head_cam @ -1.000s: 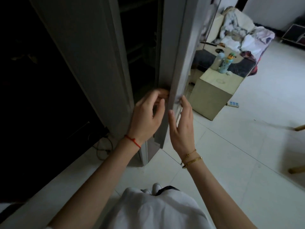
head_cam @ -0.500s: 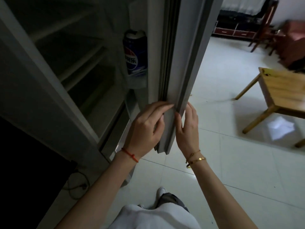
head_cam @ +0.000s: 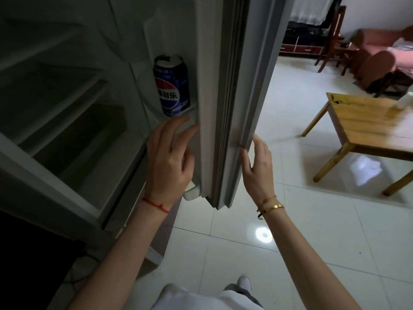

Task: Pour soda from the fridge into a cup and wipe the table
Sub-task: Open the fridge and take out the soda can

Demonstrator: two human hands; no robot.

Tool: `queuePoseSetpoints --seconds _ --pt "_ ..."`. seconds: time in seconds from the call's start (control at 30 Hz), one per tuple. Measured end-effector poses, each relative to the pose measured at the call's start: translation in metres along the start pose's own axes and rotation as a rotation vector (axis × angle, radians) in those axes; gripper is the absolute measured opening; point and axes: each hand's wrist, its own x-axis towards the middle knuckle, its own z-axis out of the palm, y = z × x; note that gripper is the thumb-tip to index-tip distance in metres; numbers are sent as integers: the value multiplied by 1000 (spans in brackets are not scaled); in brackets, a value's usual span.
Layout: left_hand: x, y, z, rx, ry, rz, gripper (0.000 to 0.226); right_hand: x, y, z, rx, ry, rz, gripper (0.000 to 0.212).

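Note:
A blue soda can with a red, white and blue logo stands upright in the door shelf of the open fridge door. My left hand is just below the can, inside the door, its fingers straight and spread, holding nothing. On the outer side of the door edge, my right hand has its fingers relaxed, with the thumb touching the edge. The wooden table stands to the right. A pale object on it is cut off by the frame edge.
The fridge's dark interior shelves fill the left. White tiled floor lies ahead. A wooden chair, a pink sofa and a dark red cabinet stand at the far right. A cable lies on the floor bottom left.
The fridge door has swung open, baring the soda can. My left hand has let go of the door edge and moved inside, up toward the can. My right hand has loosened.

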Motion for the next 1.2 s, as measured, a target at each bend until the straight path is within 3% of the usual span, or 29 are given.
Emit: queuePoseSetpoints --seconds 0.23,0.47,0.67,1.2 --pt "32 31 49 65 14 -143 60 51 36 -34 4 -85 -101 36" --pt "54 57 95 137 -118 -229 74 110 79 -60 41 -173 -106 29" --pt "84 72 130 327 -184 -216 72 161 111 -66 60 -191 -21 27" --pt "161 85 246 446 -133 -187 80 299 179 -56 70 -197 54 17"
